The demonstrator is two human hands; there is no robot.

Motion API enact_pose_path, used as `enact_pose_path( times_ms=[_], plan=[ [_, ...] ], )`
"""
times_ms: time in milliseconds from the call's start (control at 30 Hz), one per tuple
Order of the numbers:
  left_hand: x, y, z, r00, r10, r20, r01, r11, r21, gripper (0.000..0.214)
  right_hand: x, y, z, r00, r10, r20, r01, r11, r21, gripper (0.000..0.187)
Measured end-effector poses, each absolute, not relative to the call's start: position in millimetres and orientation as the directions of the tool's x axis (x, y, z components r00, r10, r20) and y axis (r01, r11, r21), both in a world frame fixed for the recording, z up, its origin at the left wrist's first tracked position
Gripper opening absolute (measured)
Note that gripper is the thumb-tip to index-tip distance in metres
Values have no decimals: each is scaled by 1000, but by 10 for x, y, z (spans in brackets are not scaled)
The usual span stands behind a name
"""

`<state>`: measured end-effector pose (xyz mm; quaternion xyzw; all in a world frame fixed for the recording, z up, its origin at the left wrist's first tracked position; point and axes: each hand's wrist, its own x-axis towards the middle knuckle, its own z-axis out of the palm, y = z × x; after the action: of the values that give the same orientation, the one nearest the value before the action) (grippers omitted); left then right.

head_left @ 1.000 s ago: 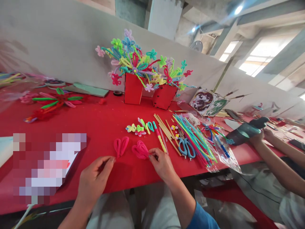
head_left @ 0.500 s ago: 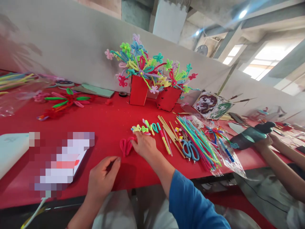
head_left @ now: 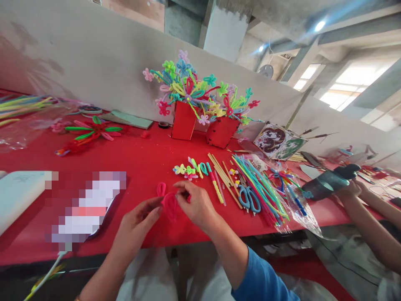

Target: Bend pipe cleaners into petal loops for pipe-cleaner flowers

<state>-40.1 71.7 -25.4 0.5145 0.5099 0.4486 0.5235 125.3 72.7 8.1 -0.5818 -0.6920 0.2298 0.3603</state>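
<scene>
A bright pink piece of looped pipe cleaner [head_left: 171, 207] is between my two hands, above the red table near its front edge. My left hand [head_left: 136, 225] closes its thumb and fingers at the left side of the loops. From the right, my right hand [head_left: 198, 205] pinches the same piece; part of it is hidden behind those fingers. The lower loop is a little blurred. Just beyond my right hand lie small pipe-cleaner flowers [head_left: 189, 170] in yellow, green and pink. A yellow and blue wrapped stick [head_left: 215, 184] lies to their right.
Blue-handled scissors [head_left: 249, 200] and a bundle of pipe cleaners [head_left: 260, 184] lie right. Red vases [head_left: 182, 121] with pipe-cleaner flowers stand at the back. A phone, partly pixelated [head_left: 94, 196], lies left. Far right, another person's hands hold a dark bottle [head_left: 328, 182].
The pink loops have been lifted from the table and drawn nearer to me. My right hand has come back from the small flowers, and my left hand has moved in to meet the loops.
</scene>
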Motion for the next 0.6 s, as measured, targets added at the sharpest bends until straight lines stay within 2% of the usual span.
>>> enact_pose_path(
  times_ms=[100,167,267,367,467,600],
  plan=[
    [-339,637,-193,154,976,-156,-63,167,984,32,1214,519,123,-115,957,267,592,282,-755,28],
    [-297,577,-169,133,970,-204,-125,220,967,27,1199,391,112,-100,960,262,541,274,-795,27],
    [-240,495,-118,49,961,-271,-273,273,922,26,1201,210,37,-80,983,168,458,186,-869,29],
    [-186,419,-27,34,945,-325,-399,311,863,26,1226,87,-56,-39,998,57,404,68,-912,17],
    [-140,347,54,84,930,-359,-429,359,829,26,1263,46,-109,-11,998,-61,232,-57,-971,23],
    [-110,274,59,139,927,-349,-384,376,843,27,1304,35,-133,-81,981,-176,4,-176,-984,28]
  ],
)
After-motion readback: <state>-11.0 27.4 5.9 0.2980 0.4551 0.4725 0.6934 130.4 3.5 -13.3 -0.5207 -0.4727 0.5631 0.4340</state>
